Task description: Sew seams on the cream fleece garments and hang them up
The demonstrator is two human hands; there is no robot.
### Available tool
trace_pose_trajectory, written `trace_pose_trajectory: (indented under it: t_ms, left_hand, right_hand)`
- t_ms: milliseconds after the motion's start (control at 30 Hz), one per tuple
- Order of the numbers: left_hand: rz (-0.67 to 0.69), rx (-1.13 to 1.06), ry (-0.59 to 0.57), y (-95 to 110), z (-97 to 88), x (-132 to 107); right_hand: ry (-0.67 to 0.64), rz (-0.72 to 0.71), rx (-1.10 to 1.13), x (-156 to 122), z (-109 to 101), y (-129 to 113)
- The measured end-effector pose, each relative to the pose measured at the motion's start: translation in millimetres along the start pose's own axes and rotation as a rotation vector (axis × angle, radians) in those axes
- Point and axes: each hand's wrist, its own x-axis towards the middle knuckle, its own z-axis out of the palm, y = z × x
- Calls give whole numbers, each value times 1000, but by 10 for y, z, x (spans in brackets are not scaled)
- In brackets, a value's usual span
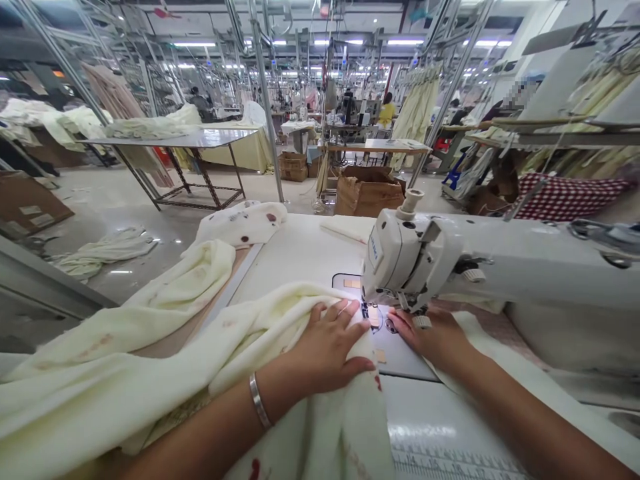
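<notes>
My left hand (pixel 333 347) lies flat with its fingers spread on pale yellow fabric (pixel 280 327) marked with faint prints. Its fingertips rest just left of the presser foot (pixel 367 311) of a white sewing machine (pixel 415 247). On the other side of the needle, my right hand (pixel 435 333) reaches in under the machine head, fingers stretched toward the metal needle plate (pixel 395 347). Part of that hand is hidden behind a machine knob. A strip of pale fabric (pixel 530 373) runs under my right forearm. The yellow fabric hangs in folds over the table's left side.
White cloth with dark spots (pixel 243 223) is heaped at the table's far left corner. A printed ruler (pixel 450 460) runs along the near edge. Beyond stand a cardboard box (pixel 367 193), a metal-legged table (pixel 200 138) and a metal post (pixel 267 100). Cloth (pixel 110 250) lies on the floor.
</notes>
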Motion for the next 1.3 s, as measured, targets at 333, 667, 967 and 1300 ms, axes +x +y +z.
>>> trace_pose_trajectory:
  t_ms: [333,667,967,1300]
  left_hand:
    - [308,39,148,-39,87,21]
    - [321,25,151,-196,13,167]
    - [256,35,122,-423,-34,465]
    - [4,89,121,-217,-75,321]
  right_hand:
    - [202,-166,163,-142,-128,-137]
    - [174,-500,497,-505,-315,-667]
    - [162,-354,449,-258,-152,-537]
    - [182,-163,392,-290,-227,-586]
